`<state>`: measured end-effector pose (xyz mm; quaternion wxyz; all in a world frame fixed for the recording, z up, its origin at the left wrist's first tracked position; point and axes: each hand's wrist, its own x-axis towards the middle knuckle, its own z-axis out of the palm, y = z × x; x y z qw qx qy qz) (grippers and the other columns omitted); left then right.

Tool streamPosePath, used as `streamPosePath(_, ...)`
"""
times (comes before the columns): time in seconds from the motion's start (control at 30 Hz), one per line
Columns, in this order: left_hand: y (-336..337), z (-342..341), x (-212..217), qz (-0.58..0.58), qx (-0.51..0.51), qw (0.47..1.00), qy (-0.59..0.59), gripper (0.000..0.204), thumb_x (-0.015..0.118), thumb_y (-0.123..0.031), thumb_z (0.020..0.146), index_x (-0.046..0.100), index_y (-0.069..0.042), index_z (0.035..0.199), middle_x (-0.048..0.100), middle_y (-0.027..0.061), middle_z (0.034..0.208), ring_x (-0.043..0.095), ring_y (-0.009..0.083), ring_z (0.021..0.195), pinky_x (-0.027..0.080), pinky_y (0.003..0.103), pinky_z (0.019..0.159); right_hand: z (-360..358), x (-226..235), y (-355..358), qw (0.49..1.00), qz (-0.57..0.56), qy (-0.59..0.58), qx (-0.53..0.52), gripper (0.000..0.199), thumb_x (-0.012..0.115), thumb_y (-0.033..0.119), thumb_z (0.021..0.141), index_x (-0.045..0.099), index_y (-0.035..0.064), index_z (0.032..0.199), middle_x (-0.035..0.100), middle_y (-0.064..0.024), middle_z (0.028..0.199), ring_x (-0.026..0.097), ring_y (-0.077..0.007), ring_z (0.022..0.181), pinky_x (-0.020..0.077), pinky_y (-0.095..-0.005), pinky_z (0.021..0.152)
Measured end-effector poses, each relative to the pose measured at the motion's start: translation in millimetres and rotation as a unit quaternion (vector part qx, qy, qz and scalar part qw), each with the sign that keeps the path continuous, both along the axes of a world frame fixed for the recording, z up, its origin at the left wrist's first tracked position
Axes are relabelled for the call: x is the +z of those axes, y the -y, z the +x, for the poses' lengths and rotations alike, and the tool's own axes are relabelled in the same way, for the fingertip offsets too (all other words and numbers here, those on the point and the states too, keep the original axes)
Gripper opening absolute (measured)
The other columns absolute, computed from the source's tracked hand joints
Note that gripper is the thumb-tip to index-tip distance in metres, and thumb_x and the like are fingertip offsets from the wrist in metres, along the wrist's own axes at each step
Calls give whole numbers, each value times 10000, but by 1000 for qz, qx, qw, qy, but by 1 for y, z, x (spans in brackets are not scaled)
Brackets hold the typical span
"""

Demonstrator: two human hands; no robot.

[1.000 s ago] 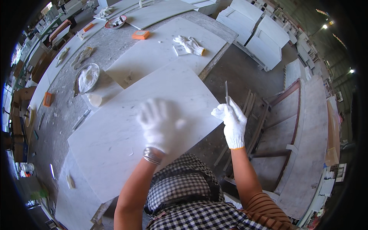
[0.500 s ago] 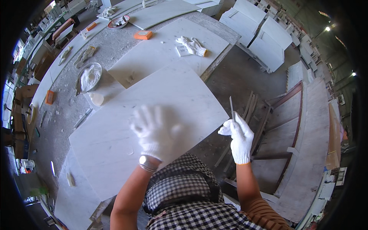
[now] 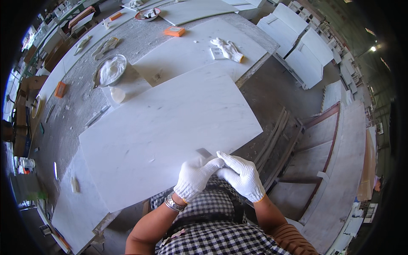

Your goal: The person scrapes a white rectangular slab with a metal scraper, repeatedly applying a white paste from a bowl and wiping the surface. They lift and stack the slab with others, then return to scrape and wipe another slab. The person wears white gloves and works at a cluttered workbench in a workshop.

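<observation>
Your two hands meet in the lower middle of the frame, at the near edge of the big white marble slab (image 3: 170, 127). Both wear white knit gloves. Your left hand (image 3: 193, 178) and your right hand (image 3: 242, 176) touch each other at the fingertips, and together they pinch a small thin grey blade (image 3: 204, 152). Only its short end shows above the gloves, lying over the slab edge. The fingers of both hands are curled and closed around this piece. On your left wrist there is a metal watch (image 3: 173, 203).

The slab lies flat and fills the middle of the frame, slanting from the lower left toward the right. Behind it, in the upper middle, a second white slab (image 3: 187, 53) lies on the grey dusty workbench (image 3: 80, 102). On this second slab, toward the upper right, a spare pair of white gloves (image 3: 228, 49) rests, well apart from your hands. An orange block (image 3: 174, 31) is near the top of the frame.

In the upper left, a round bowl with white paste (image 3: 111, 70) stands on the bench, and just below it is a small white cup (image 3: 117, 94). On the right of the frame more white slabs (image 3: 306, 51) are stacked on the floor.
</observation>
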<state>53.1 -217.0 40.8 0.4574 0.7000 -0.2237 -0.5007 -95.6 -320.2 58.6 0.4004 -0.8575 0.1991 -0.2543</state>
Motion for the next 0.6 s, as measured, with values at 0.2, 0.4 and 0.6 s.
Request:
streamPosePath(0.2, -24, 39, -3, -150, 135, 976, -81, 265, 747, -259, 974, 785, -4, 1036, 788, 113, 942, 725, 155, 804, 553, 303, 785, -7, 1, 7, 982, 170, -79, -4, 437, 696, -48, 916, 656, -27, 1351, 765, -168, 990, 755, -187, 799, 613, -297, 723)
streamPosePath(0.4, -81, 112, -24, -116, 282, 899, 314, 193, 720, -95, 965, 755, -14, 1136, 762, 151, 1169, 721, 240, 1057, 553, 366, 962, -8, -12, 33, 940, 286, -6, -184, 178, 689, -38, 932, 702, -105, 1096, 753, -139, 937, 737, -173, 816, 620, -307, 781)
streamPosePath(0.6, -111, 139, -43, 37, 101, 774, 624, 410, 721, -173, 941, 645, -52, 1325, 602, 202, 1441, 493, 405, 1405, 326, 516, 1220, 23, -27, 40, 981, -82, -49, -167, 167, 774, 61, 881, 750, 3, 1036, 727, -107, 896, 707, -227, 823, 544, -331, 722)
